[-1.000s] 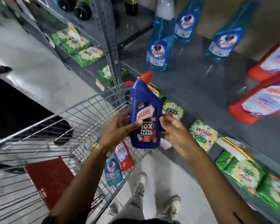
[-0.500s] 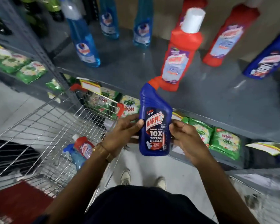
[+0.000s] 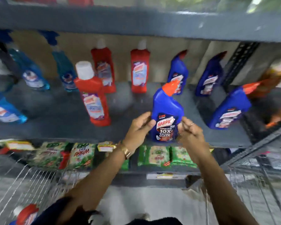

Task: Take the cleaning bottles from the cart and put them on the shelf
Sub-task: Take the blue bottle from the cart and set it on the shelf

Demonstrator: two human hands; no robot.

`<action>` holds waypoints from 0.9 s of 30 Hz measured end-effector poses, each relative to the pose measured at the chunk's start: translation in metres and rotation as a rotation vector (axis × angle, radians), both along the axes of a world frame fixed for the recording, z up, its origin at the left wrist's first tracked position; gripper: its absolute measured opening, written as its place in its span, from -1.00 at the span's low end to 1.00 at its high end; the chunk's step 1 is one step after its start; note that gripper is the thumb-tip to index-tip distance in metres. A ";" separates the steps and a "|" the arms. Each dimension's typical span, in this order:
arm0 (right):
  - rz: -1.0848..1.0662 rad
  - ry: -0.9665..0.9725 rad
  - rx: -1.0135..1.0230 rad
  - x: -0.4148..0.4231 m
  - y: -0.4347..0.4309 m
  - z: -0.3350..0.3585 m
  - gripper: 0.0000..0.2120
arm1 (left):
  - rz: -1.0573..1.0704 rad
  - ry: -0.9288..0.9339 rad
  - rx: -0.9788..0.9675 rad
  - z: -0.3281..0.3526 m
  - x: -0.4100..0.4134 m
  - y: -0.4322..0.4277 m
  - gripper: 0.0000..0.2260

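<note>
A blue Harpic bottle (image 3: 166, 111) with a red-orange spout stands upright at the front edge of the grey shelf (image 3: 55, 125). My left hand (image 3: 139, 127) grips its left side and my right hand (image 3: 191, 132) holds its right side. Whether its base rests on the shelf is hidden by my hands. In the wire cart (image 3: 31, 189) at the lower left lies a red bottle with a white cap (image 3: 27, 215).
On the shelf stand red bottles (image 3: 92, 95), blue Harpic bottles (image 3: 229, 109) and light-blue spray bottles (image 3: 32, 75). Green detergent packets (image 3: 159, 155) fill the shelf below. Another shelf board (image 3: 136, 23) runs overhead. A second wire cart (image 3: 258, 184) is at the lower right.
Both hands have lifted the blue Harpic bottle up and forward from over the cart to the shelf's front edge. The view has swung up to face the shelf.
</note>
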State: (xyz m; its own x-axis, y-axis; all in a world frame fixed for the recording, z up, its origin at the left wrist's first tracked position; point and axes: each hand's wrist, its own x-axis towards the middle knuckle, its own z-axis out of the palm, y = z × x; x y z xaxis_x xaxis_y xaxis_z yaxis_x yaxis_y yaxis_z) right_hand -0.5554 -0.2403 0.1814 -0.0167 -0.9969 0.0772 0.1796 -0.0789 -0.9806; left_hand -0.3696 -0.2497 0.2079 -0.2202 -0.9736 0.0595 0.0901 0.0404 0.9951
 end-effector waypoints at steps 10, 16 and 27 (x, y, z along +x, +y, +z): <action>-0.142 0.088 0.010 -0.066 -0.053 -0.020 -0.70 | 0.053 -0.085 -0.028 -0.016 -0.079 -0.060 -0.77; -0.106 0.106 -0.006 -0.076 -0.065 -0.016 -0.65 | 0.108 -0.156 -0.060 -0.020 -0.086 -0.068 -0.72; -0.132 0.121 -0.001 -0.075 -0.063 -0.019 -0.64 | 0.101 -0.138 -0.074 -0.022 -0.089 -0.065 -0.69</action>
